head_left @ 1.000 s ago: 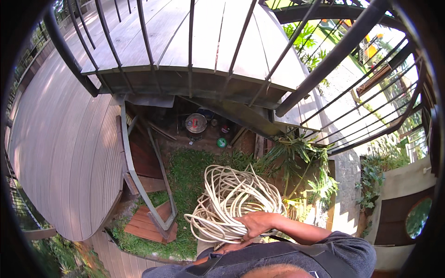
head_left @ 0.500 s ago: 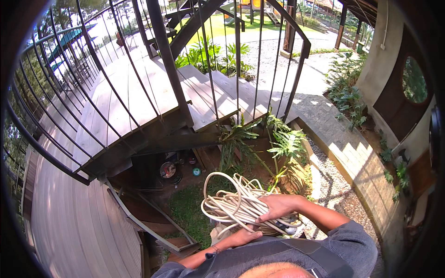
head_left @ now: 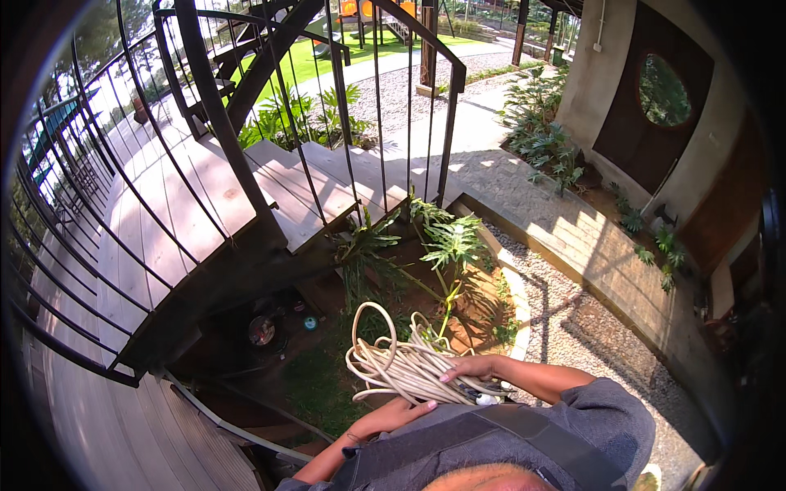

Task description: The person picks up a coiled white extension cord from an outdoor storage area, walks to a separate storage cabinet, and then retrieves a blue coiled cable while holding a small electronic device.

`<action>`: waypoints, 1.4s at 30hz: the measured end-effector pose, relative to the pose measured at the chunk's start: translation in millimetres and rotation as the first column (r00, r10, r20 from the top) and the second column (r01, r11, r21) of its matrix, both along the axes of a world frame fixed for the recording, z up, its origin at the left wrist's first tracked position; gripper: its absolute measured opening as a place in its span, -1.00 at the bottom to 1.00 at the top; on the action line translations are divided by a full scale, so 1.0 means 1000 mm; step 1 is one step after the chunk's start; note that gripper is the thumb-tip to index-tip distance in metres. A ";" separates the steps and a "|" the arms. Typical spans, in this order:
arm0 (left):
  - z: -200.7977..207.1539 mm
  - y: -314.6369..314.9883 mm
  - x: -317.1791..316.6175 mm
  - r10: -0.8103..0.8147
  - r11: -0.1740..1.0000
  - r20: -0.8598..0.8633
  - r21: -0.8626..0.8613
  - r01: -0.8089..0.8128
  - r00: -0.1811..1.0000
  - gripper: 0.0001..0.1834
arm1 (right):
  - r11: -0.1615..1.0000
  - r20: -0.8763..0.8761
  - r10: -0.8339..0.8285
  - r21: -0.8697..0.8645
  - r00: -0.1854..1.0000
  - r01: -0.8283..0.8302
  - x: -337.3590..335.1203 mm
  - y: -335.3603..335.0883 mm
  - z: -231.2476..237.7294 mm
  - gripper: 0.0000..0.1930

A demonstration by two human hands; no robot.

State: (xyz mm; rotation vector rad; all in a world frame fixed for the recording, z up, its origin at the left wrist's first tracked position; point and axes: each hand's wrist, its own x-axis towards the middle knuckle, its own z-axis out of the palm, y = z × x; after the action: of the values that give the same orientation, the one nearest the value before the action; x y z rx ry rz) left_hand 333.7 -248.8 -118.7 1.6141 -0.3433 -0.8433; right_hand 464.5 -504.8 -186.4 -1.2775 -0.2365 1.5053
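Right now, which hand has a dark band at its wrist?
The left hand, at the near edge of the hose: the band crosses its wrist; the right hand shows none there.

From where I stood, sun whitened the deck point(head_left: 229, 176) and steps point(head_left: 332, 196) behind a black railing point(head_left: 449, 135). Light fell in jagged patches on the stone path point(head_left: 501, 186), above the gravel point(head_left: 606, 335). A beige wall point(head_left: 585, 94) bore a dark panel point(head_left: 621, 135) with a rounded window point(head_left: 665, 90).

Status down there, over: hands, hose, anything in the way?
Right hand gripping pale hose; left hand at its near edge, grip unclear. Bunched in loose loops, one sticking out. Leafy plant just beyond, railing farther.
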 end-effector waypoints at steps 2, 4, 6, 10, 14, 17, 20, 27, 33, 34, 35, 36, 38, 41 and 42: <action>0.008 0.017 -0.005 -0.004 0.988 -0.261 0.151 0.045 0.965 -0.24 | 0.994 -0.081 0.097 -0.047 0.992 -0.101 -0.004 0.023 0.035 -0.12; 0.004 0.025 -0.015 0.037 0.990 -0.243 0.138 -0.003 0.969 -0.24 | 0.984 0.009 0.180 -0.010 0.984 -0.180 -0.006 0.035 0.030 -0.23; 0.004 0.031 -0.032 0.125 0.989 -0.092 0.092 -0.117 0.988 -0.23 | 0.969 0.139 0.244 -0.004 0.960 -0.245 -0.007 0.046 0.023 -0.20; 0.038 0.055 -0.055 0.158 0.987 -0.289 0.026 -0.158 0.944 -0.28 | 0.930 -0.094 0.362 -0.037 0.927 -0.367 -0.008 0.070 0.035 -0.06; 0.031 0.134 -0.103 0.151 0.971 -0.186 -0.157 -0.182 0.971 -0.26 | 0.890 0.028 0.456 -0.006 0.890 -0.456 -0.006 0.090 0.023 0.01; 0.021 0.225 -0.188 0.659 0.613 -0.222 -0.395 -0.684 0.719 -0.17 | 0.847 0.231 0.530 -0.108 0.816 -0.520 -0.004 0.100 0.008 -0.09; -0.056 0.284 -0.237 0.909 -0.408 -0.199 -0.261 -0.875 -0.365 -0.37 | 0.871 0.194 0.481 0.004 0.855 -0.491 -0.020 0.112 0.001 -0.10; -0.237 0.262 -0.282 0.882 -0.464 0.201 0.528 -0.711 -0.426 -0.11 | 0.838 0.161 0.500 -0.338 0.851 -0.429 -0.046 0.123 0.034 0.18; -0.244 0.226 -0.195 0.988 -0.150 0.072 0.631 -0.761 -0.134 -0.11 | 0.763 0.268 0.551 -0.545 0.791 -0.347 -0.060 0.079 0.023 0.17; -0.232 0.225 -0.185 0.988 -0.155 0.097 0.646 -0.747 -0.121 -0.15 | 0.766 0.298 0.543 -0.559 0.785 -0.317 -0.061 0.085 0.028 0.17; -0.233 0.226 -0.185 0.987 -0.162 0.103 0.608 -0.778 -0.125 -0.18 | 0.782 0.234 0.488 -0.545 0.841 -0.302 -0.060 0.086 0.040 0.19; -0.233 0.224 -0.186 0.987 -0.160 0.103 0.567 -0.808 -0.124 -0.21 | 0.806 0.282 0.449 -0.538 0.848 -0.247 -0.064 0.078 0.039 0.17; -0.235 0.224 -0.179 0.981 -0.190 0.062 0.435 -0.880 -0.182 -0.25 | 0.805 0.226 0.330 -0.574 0.917 -0.148 -0.067 0.063 0.044 0.16; -0.247 0.222 -0.150 0.947 -0.309 -0.021 0.231 -0.923 -0.322 -0.33 | 0.860 0.242 0.096 -0.508 0.965 0.042 -0.075 0.024 0.033 0.14; -0.250 0.222 -0.137 0.945 -0.308 -0.051 0.201 -0.930 -0.324 -0.35 | 0.848 0.243 0.083 -0.526 0.967 0.059 -0.075 0.016 0.035 0.13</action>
State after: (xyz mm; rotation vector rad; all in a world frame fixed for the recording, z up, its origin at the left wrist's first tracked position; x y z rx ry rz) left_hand 197.2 -27.3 -368.8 1.1705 1.2570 0.4593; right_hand 389.4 -488.4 -151.2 -1.9246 0.0153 1.4624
